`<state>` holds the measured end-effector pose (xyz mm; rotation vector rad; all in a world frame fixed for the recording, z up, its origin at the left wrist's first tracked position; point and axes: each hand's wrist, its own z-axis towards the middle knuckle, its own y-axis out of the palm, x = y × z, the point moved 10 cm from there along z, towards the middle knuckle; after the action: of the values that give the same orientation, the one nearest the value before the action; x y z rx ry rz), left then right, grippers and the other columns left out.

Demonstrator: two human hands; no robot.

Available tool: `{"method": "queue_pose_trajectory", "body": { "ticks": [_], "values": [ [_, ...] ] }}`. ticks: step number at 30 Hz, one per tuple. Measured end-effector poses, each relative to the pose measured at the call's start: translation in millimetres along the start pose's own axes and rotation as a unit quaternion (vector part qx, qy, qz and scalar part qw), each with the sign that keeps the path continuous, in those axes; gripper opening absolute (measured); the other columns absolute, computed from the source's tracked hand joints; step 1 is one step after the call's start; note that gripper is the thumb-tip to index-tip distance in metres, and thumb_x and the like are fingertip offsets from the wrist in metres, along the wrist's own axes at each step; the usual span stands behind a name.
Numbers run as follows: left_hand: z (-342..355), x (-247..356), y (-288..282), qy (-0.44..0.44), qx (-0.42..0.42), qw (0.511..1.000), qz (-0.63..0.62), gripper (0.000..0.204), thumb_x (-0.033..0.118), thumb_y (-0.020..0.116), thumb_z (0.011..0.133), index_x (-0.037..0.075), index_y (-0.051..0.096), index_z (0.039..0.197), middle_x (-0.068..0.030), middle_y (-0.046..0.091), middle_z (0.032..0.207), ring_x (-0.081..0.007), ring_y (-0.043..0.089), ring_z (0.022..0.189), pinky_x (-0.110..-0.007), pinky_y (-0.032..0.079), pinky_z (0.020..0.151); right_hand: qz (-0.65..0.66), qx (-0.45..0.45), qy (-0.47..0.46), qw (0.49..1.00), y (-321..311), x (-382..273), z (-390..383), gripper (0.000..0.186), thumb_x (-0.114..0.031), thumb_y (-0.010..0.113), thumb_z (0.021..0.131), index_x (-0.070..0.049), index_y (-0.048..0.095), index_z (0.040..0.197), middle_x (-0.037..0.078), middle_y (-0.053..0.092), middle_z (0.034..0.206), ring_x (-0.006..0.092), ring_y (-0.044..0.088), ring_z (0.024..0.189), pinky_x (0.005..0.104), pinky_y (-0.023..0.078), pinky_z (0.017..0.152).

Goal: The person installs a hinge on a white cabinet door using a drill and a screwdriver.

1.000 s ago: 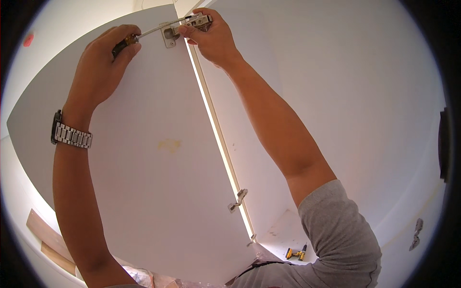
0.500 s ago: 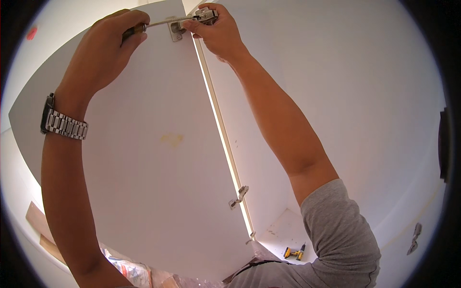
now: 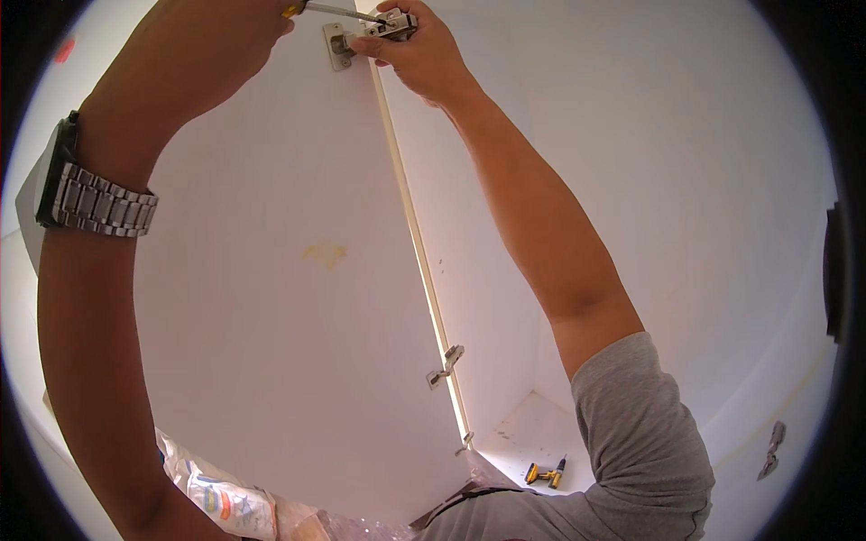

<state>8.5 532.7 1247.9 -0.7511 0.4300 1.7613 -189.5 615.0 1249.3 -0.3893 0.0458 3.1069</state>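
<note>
My left hand (image 3: 236, 41), partly cut off by the top edge, is closed around the handle of a screwdriver (image 3: 338, 11). Its thin shaft reaches right, with the tip at the arm of a metal cabinet hinge (image 3: 395, 27). My right hand (image 3: 426, 61) grips that hinge arm between thumb and fingers, beside the cabinet's inner wall. The hinge's cup plate (image 3: 336, 47) sits on the pale door panel (image 3: 262, 334). Most of the screwdriver handle is hidden by my left hand.
Lower along the door's edge are a second hinge (image 3: 446, 366) and a third (image 3: 465, 442). A yellow and black cordless drill (image 3: 546, 473) lies on the cabinet floor. Another hinge (image 3: 772, 449) is on the far right panel. A printed plastic bag (image 3: 221, 505) lies at lower left.
My left hand has moved up and right, bringing the screwdriver tip farther along the hinge arm. My right hand keeps its hold on the hinge, shifted slightly right in view.
</note>
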Motion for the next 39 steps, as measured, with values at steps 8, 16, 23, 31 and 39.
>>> {"method": "queue_pose_trajectory", "body": {
  "ticks": [8,16,23,31,39],
  "values": [
    [6.0,-18.6,-12.3,-0.063,-0.024,0.996,-0.050,0.012,0.009,0.060,0.090,0.000,0.067,0.094,-0.0107,0.064,0.094,-0.0234,0.060,0.093,-0.034,0.050,0.086,-0.057,-0.047,0.008,0.997,-2.6,-21.1,17.1,0.050,-0.024,0.077,0.084,0.000,0.052,0.119,0.006,0.061,0.089,0.0150,0.057,0.081,0.0301,0.049,0.073],
    [2.5,-13.6,-16.0,-0.011,0.010,1.000,-0.024,0.011,0.009,0.061,0.089,0.000,0.064,0.095,-0.0112,0.062,0.093,-0.0242,0.061,0.090,-0.035,0.050,0.084,-0.053,-0.054,-0.016,0.997,-2.0,-14.0,21.1,0.058,-0.025,0.085,0.075,-0.001,0.052,0.116,0.010,0.066,0.088,0.0152,0.062,0.073,0.0289,0.054,0.066],
    [10.0,-6.7,-18.5,-0.004,-0.063,0.998,-0.024,0.012,0.011,0.059,0.092,-0.001,0.058,0.094,-0.0132,0.060,0.093,-0.0242,0.061,0.089,-0.035,0.050,0.084,-0.081,-0.030,-0.014,0.996,-5.6,-10.9,26.2,0.058,-0.024,0.084,0.075,0.000,0.054,0.118,0.011,0.068,0.089,0.0157,0.064,0.078,0.0287,0.053,0.072],
    [16.8,-29.0,2.9,0.046,0.041,0.996,-0.065,0.016,0.015,0.061,0.093,-0.001,0.061,0.092,-0.0111,0.063,0.076,-0.0214,0.061,0.065,-0.037,0.048,0.064,-0.072,-0.005,-0.003,0.997,-5.0,-17.5,24.8,0.055,-0.022,0.083,0.076,0.001,0.055,0.117,0.013,0.069,0.096,0.0169,0.066,0.084,0.0292,0.054,0.077],
    [21.1,-30.6,-4.4,-0.099,-0.233,0.963,-0.087,0.014,0.013,0.058,0.092,0.000,0.060,0.092,-0.0139,0.065,0.072,-0.0267,0.065,0.068,-0.039,0.052,0.067,-0.073,0.001,0.010,0.997,-6.9,-19.2,25.2,0.054,-0.023,0.084,0.075,0.000,0.056,0.115,0.013,0.069,0.094,0.0179,0.067,0.084,0.0295,0.053,0.078]
  ]
}}
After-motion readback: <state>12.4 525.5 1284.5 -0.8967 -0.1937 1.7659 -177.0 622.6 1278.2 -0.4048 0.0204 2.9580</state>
